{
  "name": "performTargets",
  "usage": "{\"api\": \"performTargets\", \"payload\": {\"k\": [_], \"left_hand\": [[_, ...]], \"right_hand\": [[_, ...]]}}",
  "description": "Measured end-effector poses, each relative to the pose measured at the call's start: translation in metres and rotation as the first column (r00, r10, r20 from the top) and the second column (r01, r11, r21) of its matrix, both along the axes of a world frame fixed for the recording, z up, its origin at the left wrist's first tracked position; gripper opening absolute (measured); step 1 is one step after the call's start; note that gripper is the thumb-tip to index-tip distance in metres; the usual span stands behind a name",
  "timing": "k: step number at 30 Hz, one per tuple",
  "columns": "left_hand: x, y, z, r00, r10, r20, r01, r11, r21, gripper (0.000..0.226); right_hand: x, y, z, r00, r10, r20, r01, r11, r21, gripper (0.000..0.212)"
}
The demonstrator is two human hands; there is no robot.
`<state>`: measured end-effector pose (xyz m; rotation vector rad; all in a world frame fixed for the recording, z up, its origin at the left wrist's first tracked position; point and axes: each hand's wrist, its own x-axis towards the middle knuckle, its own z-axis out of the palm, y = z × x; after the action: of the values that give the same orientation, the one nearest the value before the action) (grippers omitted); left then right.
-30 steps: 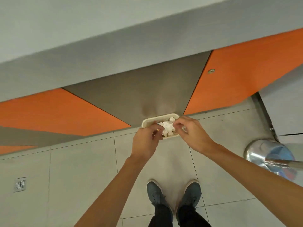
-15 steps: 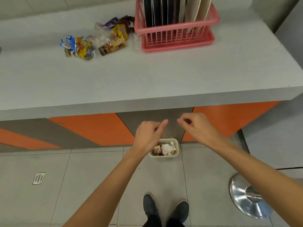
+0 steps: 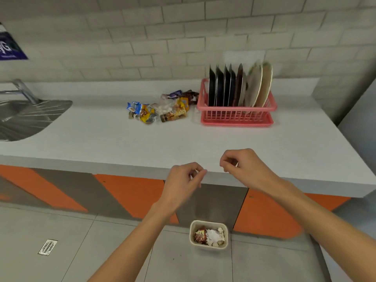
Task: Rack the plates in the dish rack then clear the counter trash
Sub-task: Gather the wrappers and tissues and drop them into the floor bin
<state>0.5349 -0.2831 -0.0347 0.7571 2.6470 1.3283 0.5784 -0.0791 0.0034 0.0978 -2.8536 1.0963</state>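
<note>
Left hand [image 3: 183, 178] and right hand [image 3: 242, 167]: both hover over the near edge of the pale grey stone-look counter [image 3: 101, 139], fingers loosely curled, nothing held.

Beyond the right hand: one pink slatted plastic dish rack [image 3: 236, 117] with upright round plates [image 3: 232, 88]. I count five dark and two pale; blur makes that approximate.

Beyond the left hand, well apart from it and just beside the rack: heap of crumpled foil and film snack wrappers [image 3: 162, 108], roughly six, not cleanly separable. I judge them light, soft and slippery. Pinch at a crumpled fold, or gather several at once.

Below, between the wrists: one small cream plastic bin [image 3: 208, 221] holding one brown wrapper [image 3: 200, 236] and white crumpled paper [image 3: 215, 236].
</note>
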Motion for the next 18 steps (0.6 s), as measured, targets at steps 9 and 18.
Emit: {"api": "performTargets", "payload": {"k": [9, 18], "left_hand": [[-0.078, -0.017, 0.023, 0.995, 0.1, -0.023, -0.099, 0.994, 0.034, 0.064], [-0.224, -0.075, -0.002, 0.994, 0.091, -0.057, -0.097, 0.99, -0.101, 0.006]], "right_hand": [[-0.071, -0.018, 0.018, 1.0, 0.022, 0.012, -0.023, 0.997, 0.073, 0.016], [-0.199, -0.061, 0.001, 0.993, 0.002, 0.119, -0.019, 0.99, 0.139, 0.012]]}}
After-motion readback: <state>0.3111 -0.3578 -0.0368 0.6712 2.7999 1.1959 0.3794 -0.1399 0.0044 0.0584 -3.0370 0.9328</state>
